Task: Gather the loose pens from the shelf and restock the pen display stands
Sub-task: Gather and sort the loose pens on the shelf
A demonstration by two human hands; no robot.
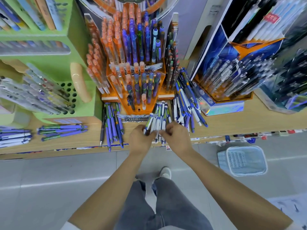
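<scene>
A bundle of white-and-blue pens [158, 118] stands on end at the front of the wooden shelf [232, 123], just before the orange pen display stand [132, 68]. My left hand [141, 138] grips the bundle from the left and my right hand [176, 136] grips it from the right, fingers curled round the lower ends. Loose purple pens [113, 125] lie left of the bundle. A heap of blue and white pens [187, 107] lies to its right. The stand's front slots hold orange and purple pens, with a few slots vacant.
A green stand [54, 90] with clear pens is at the left, with more loose purple pens [61, 131] before it. A blue display stand [232, 72] sits at the right. A pale blue basket [244, 161] rests on the floor below the shelf edge.
</scene>
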